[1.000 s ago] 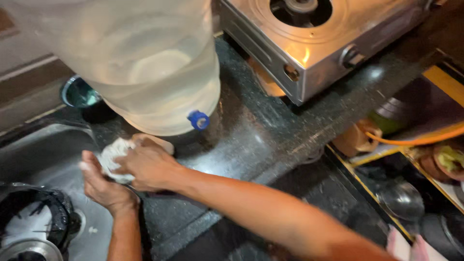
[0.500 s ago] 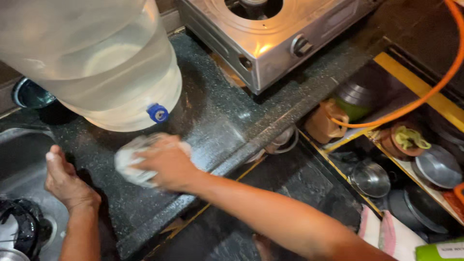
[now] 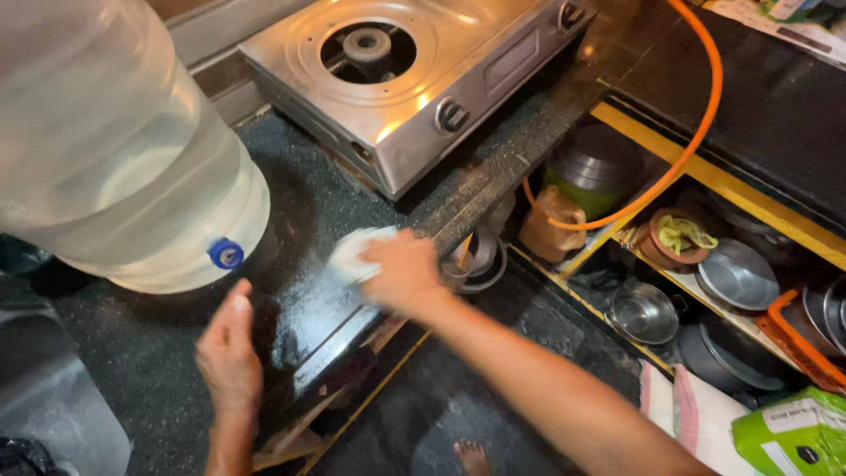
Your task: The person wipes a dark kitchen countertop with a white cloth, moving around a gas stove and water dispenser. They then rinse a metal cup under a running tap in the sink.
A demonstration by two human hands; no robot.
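1. Wiping with a white cloth (image 3: 352, 254), the right hand (image 3: 404, 271) has slid from beside the water jug (image 3: 115, 159) toward the stove (image 3: 414, 79); fingers closed on the cloth, pressed to the wet table (image 3: 308, 203).
2. The left hand (image 3: 231, 348), fingers open and empty, has come off the cloth to rest at the table's edge.
3. The hand hides most of the cloth; shelf pots (image 3: 648, 310) look dim.

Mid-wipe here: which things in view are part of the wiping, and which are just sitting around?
In use:
right hand, pressing the white cloth
dark stone counter, wet and shiny near the cloth
left hand, resting at the counter edge

Just lying about:
water jug
steel gas stove
orange hose
steel bowls on the lower shelf
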